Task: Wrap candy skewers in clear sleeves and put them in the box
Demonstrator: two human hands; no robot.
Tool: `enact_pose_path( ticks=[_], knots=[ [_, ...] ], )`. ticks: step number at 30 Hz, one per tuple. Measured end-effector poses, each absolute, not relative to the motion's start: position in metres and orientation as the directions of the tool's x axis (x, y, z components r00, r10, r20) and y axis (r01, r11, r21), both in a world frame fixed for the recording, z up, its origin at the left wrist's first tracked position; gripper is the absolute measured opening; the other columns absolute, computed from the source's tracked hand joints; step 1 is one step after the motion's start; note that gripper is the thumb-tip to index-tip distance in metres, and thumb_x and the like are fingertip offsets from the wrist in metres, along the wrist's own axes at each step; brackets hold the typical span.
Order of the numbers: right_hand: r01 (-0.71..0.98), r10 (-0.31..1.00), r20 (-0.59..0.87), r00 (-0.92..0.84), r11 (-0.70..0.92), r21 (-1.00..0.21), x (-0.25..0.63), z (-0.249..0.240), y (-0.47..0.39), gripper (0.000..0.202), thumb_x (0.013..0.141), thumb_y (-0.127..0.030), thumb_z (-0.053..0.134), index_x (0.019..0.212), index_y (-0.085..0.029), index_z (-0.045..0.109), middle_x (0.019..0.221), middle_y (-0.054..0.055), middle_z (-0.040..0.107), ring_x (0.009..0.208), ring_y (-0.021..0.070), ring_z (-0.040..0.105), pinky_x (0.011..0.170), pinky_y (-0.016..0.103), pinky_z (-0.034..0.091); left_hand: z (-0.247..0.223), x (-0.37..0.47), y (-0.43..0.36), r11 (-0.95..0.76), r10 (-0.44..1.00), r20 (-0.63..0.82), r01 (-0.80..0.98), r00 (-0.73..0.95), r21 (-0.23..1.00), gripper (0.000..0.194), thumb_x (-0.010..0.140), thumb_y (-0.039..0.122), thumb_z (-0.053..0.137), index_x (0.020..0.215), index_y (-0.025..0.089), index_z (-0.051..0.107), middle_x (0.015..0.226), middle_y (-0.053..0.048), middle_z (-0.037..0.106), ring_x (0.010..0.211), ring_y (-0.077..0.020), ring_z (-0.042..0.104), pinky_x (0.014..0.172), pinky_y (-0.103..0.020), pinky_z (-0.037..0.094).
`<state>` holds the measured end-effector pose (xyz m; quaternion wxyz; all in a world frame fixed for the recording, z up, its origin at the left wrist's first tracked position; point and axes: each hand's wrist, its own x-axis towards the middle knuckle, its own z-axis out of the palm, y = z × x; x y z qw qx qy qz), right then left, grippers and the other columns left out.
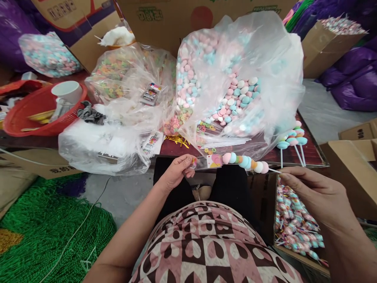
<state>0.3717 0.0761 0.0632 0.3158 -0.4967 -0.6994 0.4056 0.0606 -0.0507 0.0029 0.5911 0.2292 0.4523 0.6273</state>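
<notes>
Heart-print top (206, 243), 1 candy skewer (246, 162), pink, blue, orange, white

both hands (179, 171) raised, fingers pinched

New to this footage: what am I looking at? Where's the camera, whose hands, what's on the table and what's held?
No robot here. One picture, from a camera on the person's head, looking forward and down past a heart-patterned top. Both bare hands are theirs.

The right hand holds a thin stick threaded with pastel candies. The left hand pinches a small clear wrapper with a printed patch, its other end by the candy tip.

On the dark red table: a big clear bag of pink, blue and white candies, a bag of ring-shaped pieces, a red basket with a white cup, and finished-looking sticks at the right edge. Below right, a box holds many wrapped ones.
</notes>
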Motion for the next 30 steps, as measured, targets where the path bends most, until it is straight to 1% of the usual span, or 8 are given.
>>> enact_pose_path(
  ticks=[3, 6, 8, 13, 16, 22, 27, 30],
  knots=[
    [0.417, 0.965, 0.091, -0.246, 0.190, -0.889, 0.369, 0.066, 0.071, 0.014, 0.068, -0.037, 0.077, 0.076, -0.026, 0.075, 0.073, 0.000, 0.070, 0.067, 0.0141, 0.061, 0.065, 0.025, 0.049, 0.001, 0.063, -0.050, 0.126, 0.936, -0.283, -0.554, -0.207, 0.823, 0.039, 0.072, 0.048, 0.075, 0.081, 0.012, 0.064, 0.046, 0.010, 0.033, 0.038, -0.0044, 0.035, 0.047, -0.023, 0.033],
    [0.370, 0.976, 0.136, -0.169, 0.191, -0.909, 0.366, 0.070, 0.066, 0.013, 0.067, -0.034, 0.078, 0.077, -0.026, 0.075, 0.072, -0.002, 0.069, 0.066, 0.0125, 0.060, 0.065, 0.023, 0.049, 0.001, 0.064, -0.050, 0.120, 0.935, -0.286, -0.572, -0.209, 0.812, 0.039, 0.071, 0.048, 0.076, 0.081, 0.012, 0.063, 0.046, 0.010, 0.035, 0.038, -0.0043, 0.035, 0.047, -0.023, 0.033],
    [0.342, 0.973, 0.162, -0.165, 0.210, -0.916, 0.366, 0.070, 0.064, 0.012, 0.068, -0.032, 0.078, 0.077, -0.027, 0.075, 0.072, -0.003, 0.069, 0.065, 0.0117, 0.059, 0.064, 0.021, 0.049, 0.001, 0.064, -0.050, 0.117, 0.937, -0.285, -0.584, -0.204, 0.803, 0.039, 0.071, 0.048, 0.076, 0.081, 0.012, 0.063, 0.046, 0.010, 0.034, 0.038, -0.0043, 0.034, 0.047, -0.023, 0.034],
    [0.416, 0.929, 0.225, -0.292, 0.336, -0.845, 0.368, 0.064, 0.064, 0.006, 0.074, -0.030, 0.074, 0.078, -0.026, 0.075, 0.072, -0.003, 0.070, 0.064, 0.0116, 0.060, 0.061, 0.020, 0.048, 0.001, 0.066, -0.051, 0.124, 0.947, -0.272, -0.587, -0.171, 0.800, 0.038, 0.073, 0.047, 0.075, 0.082, 0.012, 0.065, 0.045, 0.010, 0.033, 0.037, -0.0045, 0.035, 0.048, -0.023, 0.035],
    [0.425, 0.900, 0.248, -0.359, 0.394, -0.815, 0.372, 0.061, 0.067, 0.005, 0.077, -0.029, 0.072, 0.080, -0.027, 0.074, 0.073, -0.002, 0.070, 0.067, 0.0126, 0.063, 0.065, 0.021, 0.049, 0.001, 0.067, -0.051, 0.127, 0.954, -0.258, -0.577, -0.152, 0.807, 0.037, 0.074, 0.047, 0.073, 0.083, 0.012, 0.066, 0.045, 0.010, 0.033, 0.038, -0.0044, 0.035, 0.048, -0.023, 0.036],
    [0.406, 0.819, 0.213, -0.534, 0.469, -0.785, 0.382, 0.057, 0.074, 0.007, 0.082, -0.030, 0.068, 0.086, -0.026, 0.071, 0.080, 0.002, 0.070, 0.073, 0.0154, 0.064, 0.069, 0.024, 0.049, 0.004, 0.069, -0.049, 0.157, 0.940, -0.297, -0.560, -0.167, 0.814, 0.040, 0.071, 0.049, 0.076, 0.080, 0.011, 0.065, 0.045, 0.010, 0.034, 0.038, -0.0037, 0.033, 0.046, -0.023, 0.036],
    [0.457, 0.794, 0.241, -0.558, 0.536, -0.710, 0.380, 0.058, 0.077, 0.011, 0.083, -0.034, 0.065, 0.085, -0.024, 0.070, 0.078, 0.002, 0.070, 0.070, 0.0154, 0.064, 0.065, 0.024, 0.050, 0.005, 0.066, -0.049, 0.195, 0.935, -0.312, -0.486, -0.171, 0.852, 0.040, 0.071, 0.049, 0.075, 0.078, 0.011, 0.065, 0.050, 0.008, 0.039, 0.039, -0.0020, 0.030, 0.043, -0.020, 0.030],
    [0.495, 0.808, 0.230, -0.543, 0.529, -0.689, 0.375, 0.058, 0.075, 0.016, 0.083, -0.038, 0.064, 0.083, -0.023, 0.070, 0.077, 0.003, 0.071, 0.070, 0.0163, 0.065, 0.066, 0.024, 0.051, 0.005, 0.063, -0.050, 0.202, 0.943, -0.291, -0.412, -0.164, 0.888, 0.038, 0.075, 0.049, 0.071, 0.080, 0.012, 0.065, 0.054, 0.007, 0.042, 0.041, -0.0020, 0.032, 0.043, -0.020, 0.029]
  ],
)
